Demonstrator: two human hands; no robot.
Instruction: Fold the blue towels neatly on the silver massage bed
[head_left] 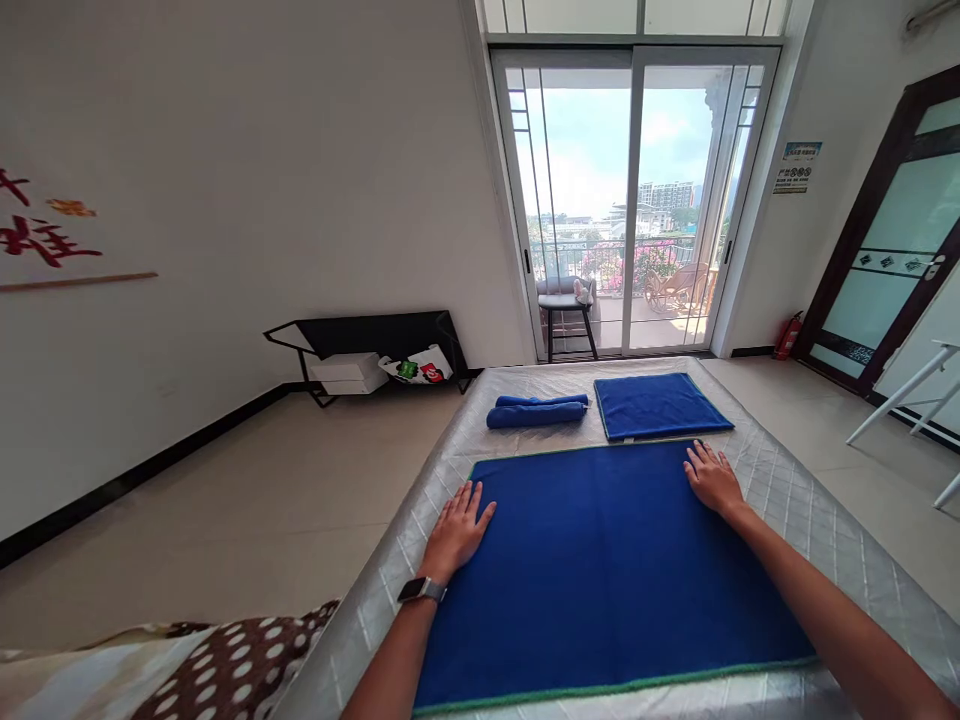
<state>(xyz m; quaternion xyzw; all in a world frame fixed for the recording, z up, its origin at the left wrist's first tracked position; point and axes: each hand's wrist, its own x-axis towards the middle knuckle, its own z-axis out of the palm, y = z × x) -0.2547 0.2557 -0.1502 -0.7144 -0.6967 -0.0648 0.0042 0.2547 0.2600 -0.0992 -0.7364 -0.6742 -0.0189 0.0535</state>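
A blue towel (pixel 600 570) with green edging lies spread flat on a silvery quilted mattress (pixel 832 530). My left hand (pixel 456 530), with a watch on the wrist, rests on the towel's left edge, fingers stretched out. On its far right corner lies my right hand (pixel 712 477), flat with the fingers spread. Beyond it sits a smaller blue cloth (pixel 660 405), laid flat or folded. To the left of that cloth are two rolled blue towels (pixel 536 412), side by side.
A black-framed rack (pixel 375 335) stands by the left wall with a white box (pixel 349 373) and a printed bag (pixel 416 366). Sliding glass doors (pixel 634 200) rise beyond the mattress. Polka-dot bedding (pixel 247 665) lies at lower left. A white-legged stand (pixel 900 395) is on the right.
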